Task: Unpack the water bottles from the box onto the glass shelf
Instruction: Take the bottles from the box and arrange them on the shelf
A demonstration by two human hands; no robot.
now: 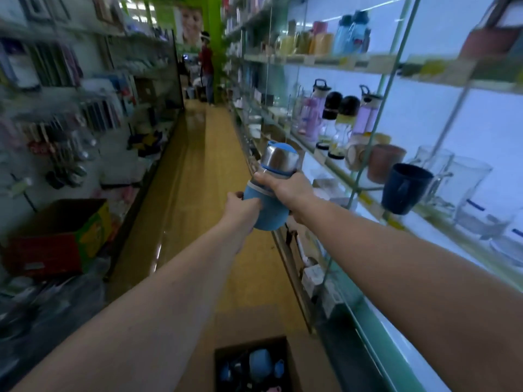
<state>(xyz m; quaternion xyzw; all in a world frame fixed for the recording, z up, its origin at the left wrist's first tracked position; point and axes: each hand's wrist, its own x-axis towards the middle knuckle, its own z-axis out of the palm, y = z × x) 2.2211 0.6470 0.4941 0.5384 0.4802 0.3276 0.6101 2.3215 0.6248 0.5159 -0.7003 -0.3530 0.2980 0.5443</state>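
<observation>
Both hands, the left hand (243, 206) under its base and the right hand (285, 185) round its neck, grip a blue bottle (268, 205) above the box (291, 360), mid-carry; next, it seems, it must swing right onto the glass shelf (424, 213).

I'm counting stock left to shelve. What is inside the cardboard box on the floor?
The cardboard box stands open below the arms. Inside show blurred blue bottles and something pink at the lower edge. The exact count and anything underneath are hidden in the dark interior.
</observation>
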